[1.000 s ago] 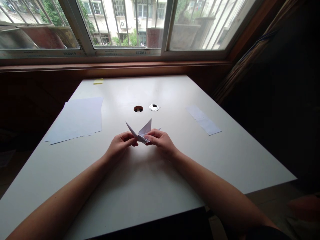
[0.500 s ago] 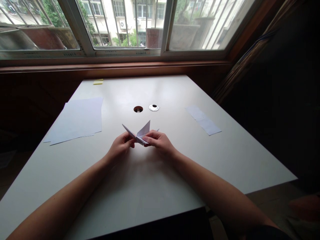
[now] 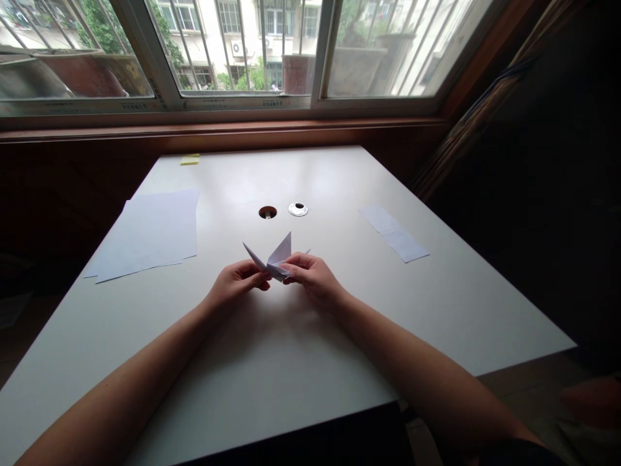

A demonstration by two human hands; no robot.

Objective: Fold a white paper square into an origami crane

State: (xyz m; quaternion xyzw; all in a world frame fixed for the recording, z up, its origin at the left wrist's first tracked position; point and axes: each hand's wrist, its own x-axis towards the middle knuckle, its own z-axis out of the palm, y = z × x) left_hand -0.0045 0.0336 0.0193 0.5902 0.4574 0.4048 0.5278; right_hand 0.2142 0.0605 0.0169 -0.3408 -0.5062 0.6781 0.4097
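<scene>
Between my two hands, above the middle of the white table (image 3: pixel 233 382), is a white folded paper crane (image 3: pixel 282 250) with pointed flaps standing up. My left hand (image 3: pixel 237 282) pinches its lower left part between thumb and fingers. On the other side, my right hand (image 3: pixel 314 277) grips it with thumb and forefinger, and a thin tip shows behind that hand. The fingers hide part of the crane's underside.
Large white paper sheets (image 3: pixel 152 230) lie on the left, and a creased paper strip (image 3: pixel 395 234) on the right. Beyond my hands are a cable hole (image 3: pixel 268 212) and its round cover (image 3: pixel 297 210). A yellow slip (image 3: pixel 190 159) sits near the far edge, below the window.
My left hand has shifted slightly right, its thumb now straighter along the crane. The left flap has moved right, while my right hand stays almost in place.
</scene>
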